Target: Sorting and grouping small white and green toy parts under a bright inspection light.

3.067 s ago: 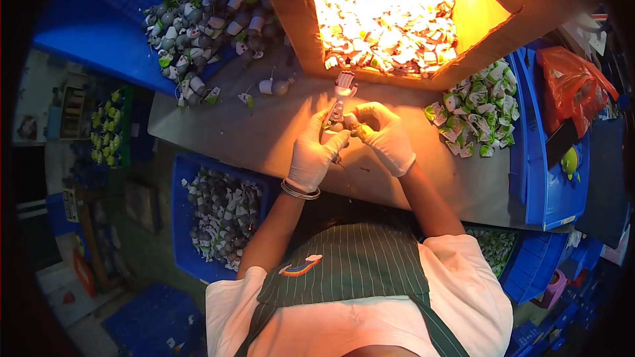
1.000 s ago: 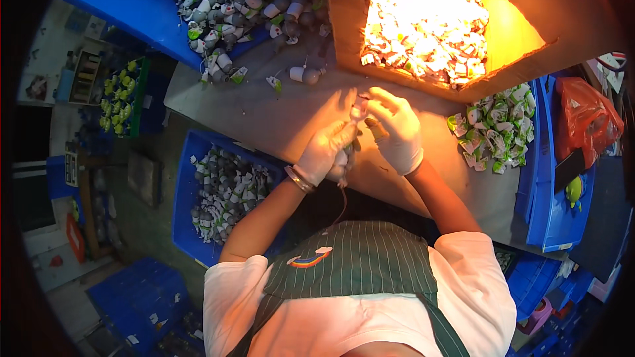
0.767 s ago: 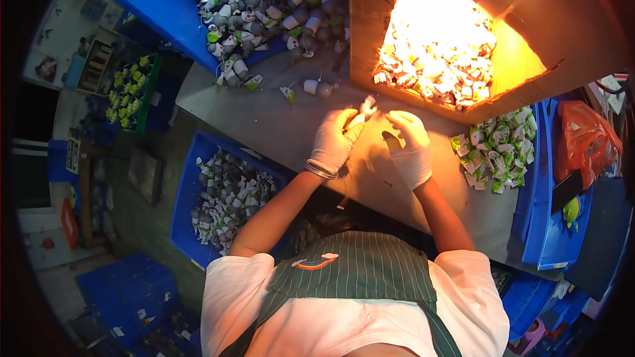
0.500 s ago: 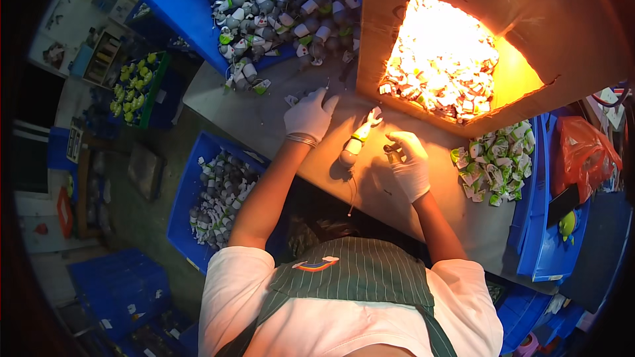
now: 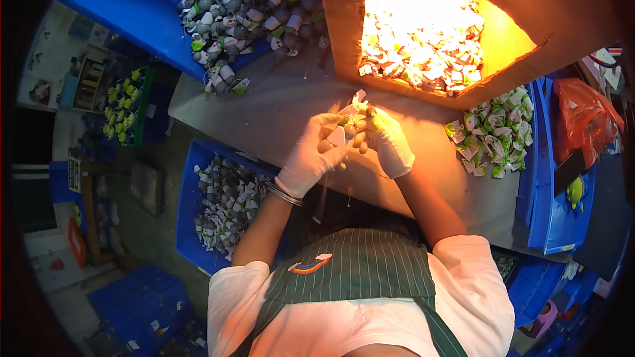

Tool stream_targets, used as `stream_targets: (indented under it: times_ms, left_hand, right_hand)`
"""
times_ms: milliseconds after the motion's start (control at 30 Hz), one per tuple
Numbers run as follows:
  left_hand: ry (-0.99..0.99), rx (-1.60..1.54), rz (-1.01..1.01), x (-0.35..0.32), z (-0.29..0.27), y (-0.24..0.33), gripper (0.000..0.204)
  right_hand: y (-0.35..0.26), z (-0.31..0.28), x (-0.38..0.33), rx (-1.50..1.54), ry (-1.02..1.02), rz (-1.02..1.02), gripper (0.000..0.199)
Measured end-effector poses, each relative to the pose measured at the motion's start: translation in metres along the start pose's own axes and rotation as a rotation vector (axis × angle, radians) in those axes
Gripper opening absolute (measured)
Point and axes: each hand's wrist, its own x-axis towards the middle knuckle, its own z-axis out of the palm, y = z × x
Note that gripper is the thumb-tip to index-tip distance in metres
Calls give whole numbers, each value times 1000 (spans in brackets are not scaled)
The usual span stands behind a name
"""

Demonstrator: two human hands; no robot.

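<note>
Over the middle of the grey table, my left hand and my right hand meet, both in white gloves. Pinched between their fingers is a small toy figure with white and green parts. Its pale tip sticks up above the fingertips. A white piece and a grey rounded piece show among the left fingers, but the fingers hide most of the toy. A thin cord with a small end hangs below the hands. A lit cardboard box stands just beyond, filled with small white pieces in strong glare.
Grey and white toy parts heap in a blue bin at the far left. Another blue bin of parts sits left of my arm. White and green pieces pile at the right, near blue trays and a red plastic bag.
The toy figure lay on the table between my hands; now it is lifted and held. My left hand came back and right from near the heap, and my right hand moved left to meet it.
</note>
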Motion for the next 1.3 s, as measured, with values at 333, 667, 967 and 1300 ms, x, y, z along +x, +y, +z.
stream_targets:
  times_ms: [333,667,967,1300]
  left_hand:
    - [-171,-125,-79,-6,3,-9,42]
    - [-52,-40,151,-23,-5,-18,36]
    - [-107,-93,-310,-3,3,-2,50]
    - [133,-101,33,6,10,-17,31]
  right_hand:
    - [-12,-6,-8,-267,38,-35,26]
    - [-20,-7,-5,-166,93,-199,20]
    - [-38,19,-16,-230,181,-134,19]
    - [-34,15,-21,-273,111,-54,25]
